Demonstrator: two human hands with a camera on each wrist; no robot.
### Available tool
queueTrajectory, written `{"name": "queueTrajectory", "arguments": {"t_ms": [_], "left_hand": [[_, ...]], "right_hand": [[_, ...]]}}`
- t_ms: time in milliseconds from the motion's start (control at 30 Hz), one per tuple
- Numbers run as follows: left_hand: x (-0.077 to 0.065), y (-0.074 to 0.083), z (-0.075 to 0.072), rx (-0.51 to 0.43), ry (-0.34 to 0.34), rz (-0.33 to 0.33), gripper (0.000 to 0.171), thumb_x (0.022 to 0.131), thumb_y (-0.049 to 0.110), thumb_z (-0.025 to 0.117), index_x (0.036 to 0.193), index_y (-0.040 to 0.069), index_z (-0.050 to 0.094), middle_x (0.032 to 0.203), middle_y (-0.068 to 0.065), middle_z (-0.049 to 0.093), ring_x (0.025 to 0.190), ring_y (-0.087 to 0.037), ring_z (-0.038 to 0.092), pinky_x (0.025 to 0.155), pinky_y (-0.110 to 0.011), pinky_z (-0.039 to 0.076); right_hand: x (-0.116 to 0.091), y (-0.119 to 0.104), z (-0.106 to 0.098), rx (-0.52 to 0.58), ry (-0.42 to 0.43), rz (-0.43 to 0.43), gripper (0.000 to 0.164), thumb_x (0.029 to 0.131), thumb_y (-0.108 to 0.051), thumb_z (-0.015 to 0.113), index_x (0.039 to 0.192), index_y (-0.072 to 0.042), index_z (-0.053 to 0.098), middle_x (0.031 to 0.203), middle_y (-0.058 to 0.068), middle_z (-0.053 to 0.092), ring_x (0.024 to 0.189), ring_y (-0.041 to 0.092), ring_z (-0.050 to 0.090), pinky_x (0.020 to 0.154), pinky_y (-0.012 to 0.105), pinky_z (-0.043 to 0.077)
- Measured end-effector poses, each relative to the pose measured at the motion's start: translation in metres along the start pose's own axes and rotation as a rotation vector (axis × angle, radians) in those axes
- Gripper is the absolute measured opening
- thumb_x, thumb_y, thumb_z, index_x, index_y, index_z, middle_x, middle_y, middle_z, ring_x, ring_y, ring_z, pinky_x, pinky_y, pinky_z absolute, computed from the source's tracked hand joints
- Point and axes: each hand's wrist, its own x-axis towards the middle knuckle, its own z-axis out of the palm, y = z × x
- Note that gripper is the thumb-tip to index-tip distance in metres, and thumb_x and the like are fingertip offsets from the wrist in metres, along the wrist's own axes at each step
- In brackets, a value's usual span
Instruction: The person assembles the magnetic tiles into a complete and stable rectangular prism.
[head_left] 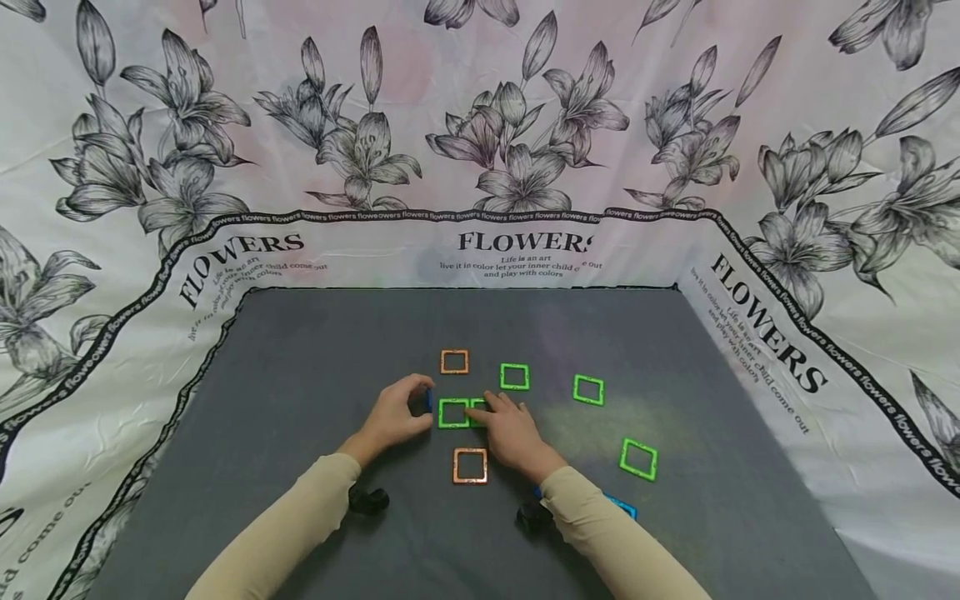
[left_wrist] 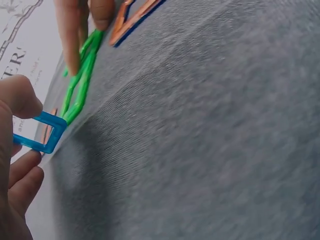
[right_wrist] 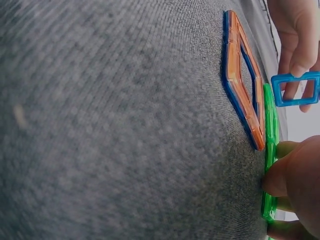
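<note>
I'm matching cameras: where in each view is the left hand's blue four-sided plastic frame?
Head: blue four-sided plastic frame, left of centre.
Left wrist: frame, left edge, mid-height.
Right wrist: frame, upper right edge.
Shared landmark: green square plastic frames by the right hand.

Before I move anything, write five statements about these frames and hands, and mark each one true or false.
1. The left hand holds a blue frame. True.
2. The right hand touches an orange frame. False: it touches a green frame.
3. Two orange frames lie on the grey surface. True.
4. The blue frame in the left hand lies flat. False: it is held upright.
5. A blue piece is partly hidden by the right sleeve. True.
</note>
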Motion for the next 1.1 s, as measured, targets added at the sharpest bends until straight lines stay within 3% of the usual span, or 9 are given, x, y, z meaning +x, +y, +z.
{"name": "queueTrajectory", "arguments": {"t_ms": [200,1100], "left_hand": [[-0.002,-0.001,0.008,-0.004,0.0,0.029,0.045,0.076,0.001,0.078,0.12,0.001,0.066,0.118,-0.015,0.07,0.106,-0.031,0.071,0.091,-0.046,0.059],[-0.007,0.0,0.014,-0.09,0.003,0.016,0.044,0.08,-0.001,0.075,0.122,0.0,0.065,0.134,-0.021,0.066,0.115,-0.035,0.07,0.097,-0.049,0.057]], "right_hand": [[0.0,-0.002,-0.001,-0.013,0.022,-0.007,0.042,0.098,-0.003,0.06,0.135,-0.021,0.068,0.147,0.022,0.055,0.135,0.049,0.052,0.1,0.071,0.046],[0.002,-0.002,0.001,0.009,0.005,0.012,0.044,0.098,-0.001,0.057,0.135,-0.022,0.068,0.149,0.021,0.055,0.137,0.048,0.052,0.101,0.071,0.045]]}}
